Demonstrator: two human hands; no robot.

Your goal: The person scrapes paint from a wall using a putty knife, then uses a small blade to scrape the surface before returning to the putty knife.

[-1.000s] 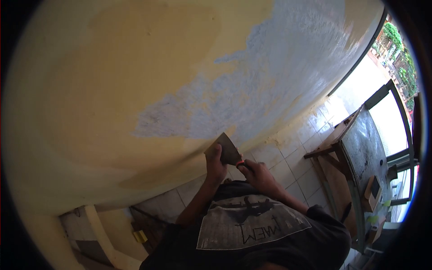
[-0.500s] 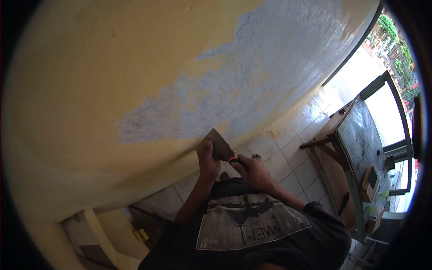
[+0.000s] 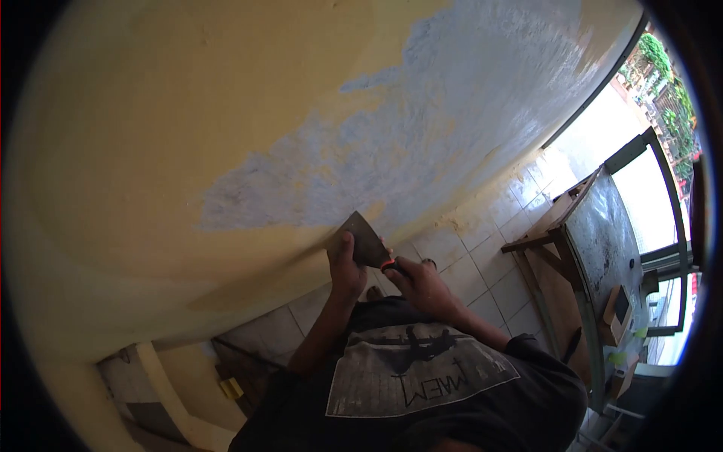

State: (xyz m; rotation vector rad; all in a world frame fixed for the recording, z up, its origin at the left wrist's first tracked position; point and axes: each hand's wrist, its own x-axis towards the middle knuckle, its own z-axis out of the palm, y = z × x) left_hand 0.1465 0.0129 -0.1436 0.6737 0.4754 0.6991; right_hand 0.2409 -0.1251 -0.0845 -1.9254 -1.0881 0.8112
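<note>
Matt dull metal scraper blade, rough patchy yellow wall upper left, glossy floor tiles, worn wooden bench right.

Black short-sleeved T-shirt; grey printed panel with dark lettering; forearms bare.

Daylight from doorway at right, blown out; wall dim, soft; heavy fisheye, black vignette at edges.

Print on the front of the person's black T-shirt is showing four pale capital letters beneath a dark graphic, appearing upside down in the head view as "MAEM"; exact wording is staying uncertain. Nothing else legible is showing on wall, scraper or bench
</note>
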